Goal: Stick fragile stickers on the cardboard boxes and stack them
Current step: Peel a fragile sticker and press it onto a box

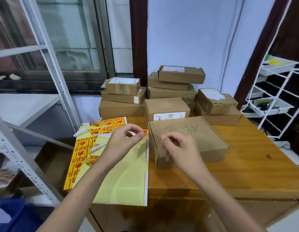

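A flat cardboard box (200, 136) with handwriting on its lid lies on the wooden table (256, 166) in front of me. My left hand (123, 141) pinches a yellow-and-red fragile sticker (145, 131) at the top corner of a pale yellow backing sheet (128, 173), just left of the box. Under that sheet lie sticker sheets (80, 153) with several fragile stickers. My right hand (180, 148) hovers over the box's near-left corner, fingers loosely curled and holding nothing.
Several cardboard boxes are stacked at the back of the table (172, 84). A white metal shelf frame (24, 164) stands at the left, a white wire rack with trays (272, 101) at the right. An open carton (53, 161) sits on the floor at the left.
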